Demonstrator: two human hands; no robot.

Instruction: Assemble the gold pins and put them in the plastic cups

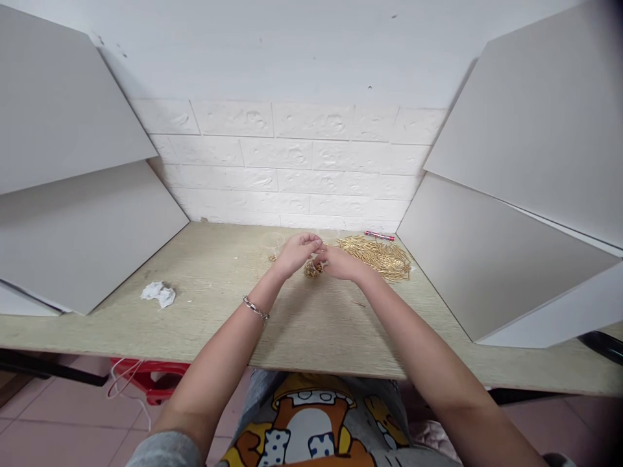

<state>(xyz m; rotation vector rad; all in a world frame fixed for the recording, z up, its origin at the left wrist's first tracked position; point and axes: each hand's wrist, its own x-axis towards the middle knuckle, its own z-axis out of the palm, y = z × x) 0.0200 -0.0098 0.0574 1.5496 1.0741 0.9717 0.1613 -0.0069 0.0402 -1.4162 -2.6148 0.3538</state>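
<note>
My left hand (298, 253) and my right hand (339, 263) meet over the far middle of the table. The left thumb and fingertips are pinched together; whatever they hold is too small to make out. Fingers of my right hand are curled in close to it, and their grip is partly hidden. Just below the hands sits a small heap of gold pieces (313, 269), perhaps in a clear container. A wide pile of thin gold sticks (377, 257) lies right of my right hand. Beside my left hand stands a clear round cup (274, 242), with a few gold bits (272, 258) near it.
A red pen-like tube (379, 235) lies behind the stick pile. Crumpled white tissue (158, 294) is on the left of the table (204, 324). Grey panels (97, 233) flank both sides, before a white brick-patterned wall (292, 155). A red stool (160, 379) is below.
</note>
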